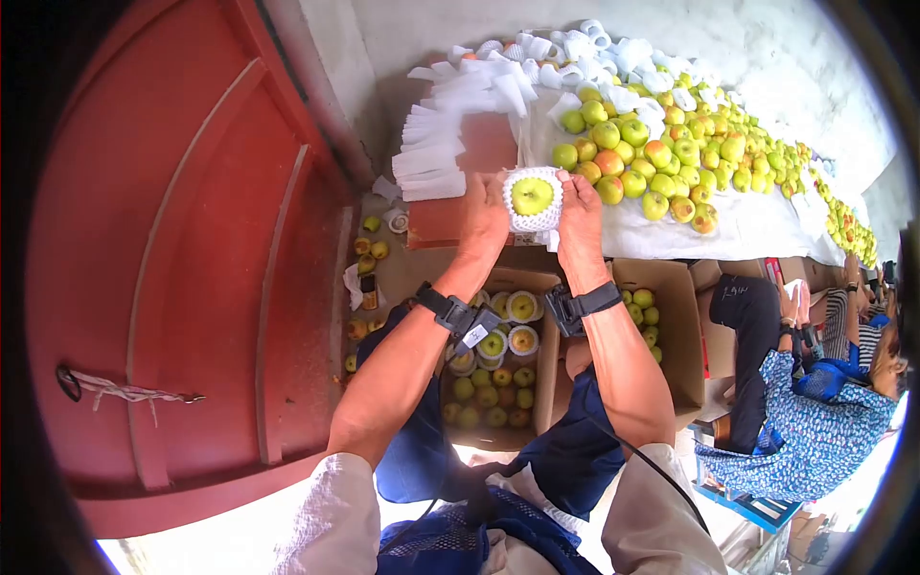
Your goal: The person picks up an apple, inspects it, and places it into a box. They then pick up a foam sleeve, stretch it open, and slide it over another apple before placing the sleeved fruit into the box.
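Observation:
A green apple (532, 196) in a white foam net sleeve (529, 222) is held up between my two hands, its top bare. My left hand (486, 206) grips the sleeve's left side, and my right hand (579, 206) pinches its right side. Just behind, flat white foam sleeves (431, 153) lie stacked on a reddish-brown board (489, 142). Beyond my right hand, a big heap of loose green and reddish apples (632, 158) covers a white cloth. Below my wrists stands a cardboard box (543, 364) holding bare apples and several sleeved ones.
A second cardboard box (685, 335) with apples stands to the right. White sleeved pieces (575, 48) are piled along the wall. A red door (192, 240) fills the left side. Several apples (369, 251) lie on the floor beside it. Other people (815, 412) sit at the right.

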Available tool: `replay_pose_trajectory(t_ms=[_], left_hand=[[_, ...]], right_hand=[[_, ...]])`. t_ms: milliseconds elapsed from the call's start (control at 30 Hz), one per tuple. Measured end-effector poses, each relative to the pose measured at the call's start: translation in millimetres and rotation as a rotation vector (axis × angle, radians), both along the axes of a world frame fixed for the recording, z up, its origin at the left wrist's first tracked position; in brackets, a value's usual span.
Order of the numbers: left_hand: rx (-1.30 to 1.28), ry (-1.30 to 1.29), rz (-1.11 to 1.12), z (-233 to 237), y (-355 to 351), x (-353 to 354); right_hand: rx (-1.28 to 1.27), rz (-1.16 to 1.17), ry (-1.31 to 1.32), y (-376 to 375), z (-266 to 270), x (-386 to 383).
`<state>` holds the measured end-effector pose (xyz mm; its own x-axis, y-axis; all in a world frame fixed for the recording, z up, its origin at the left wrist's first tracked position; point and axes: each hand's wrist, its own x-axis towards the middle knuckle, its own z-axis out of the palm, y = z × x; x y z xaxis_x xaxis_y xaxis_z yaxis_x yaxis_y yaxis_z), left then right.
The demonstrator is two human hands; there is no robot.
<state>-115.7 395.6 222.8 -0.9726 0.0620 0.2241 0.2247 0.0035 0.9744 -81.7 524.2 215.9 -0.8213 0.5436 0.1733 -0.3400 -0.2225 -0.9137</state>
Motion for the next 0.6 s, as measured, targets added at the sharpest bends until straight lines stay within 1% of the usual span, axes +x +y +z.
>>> replay_pose_trajectory(t_ms=[33,67,167,233,267,333,467,600], left_hand=[[0.048,-0.001,-0.003,-0.1,0.8,0.2],[0.053,-0.003,-0.001,-0.4,0.8,0.4],[0.01,0.024,0.003,3.7,0.4,2.9],[0.007,0.026,0.011,3.5,1.2,2.9],[0.007,0.027,0.011,3.4,1.5,3.2],[0.032,0.053,0.051,3.2,3.7,4.0],[0.07,0.047,0.044,3.6,7.2,2.0],[0.071,0.048,0.069,2.0,8.4,-0.6]], right_hand=[[-0.049,0.008,0.0,-1.1,0.9,1.0],[-0.045,0.01,-0.002,-1.7,1.2,1.6],[-0.063,0.022,0.014,-3.2,1.9,2.3],[-0.145,0.04,0.031,-4.7,2.0,1.9],[-0.144,0.04,0.032,-5.7,2.2,1.4],[-0.157,0.029,0.057,-5.7,0.5,0.1],[-0.178,0.022,0.08,-5.6,0.0,-1.5],[-0.27,0.054,0.083,-7.5,3.9,-1.0]])
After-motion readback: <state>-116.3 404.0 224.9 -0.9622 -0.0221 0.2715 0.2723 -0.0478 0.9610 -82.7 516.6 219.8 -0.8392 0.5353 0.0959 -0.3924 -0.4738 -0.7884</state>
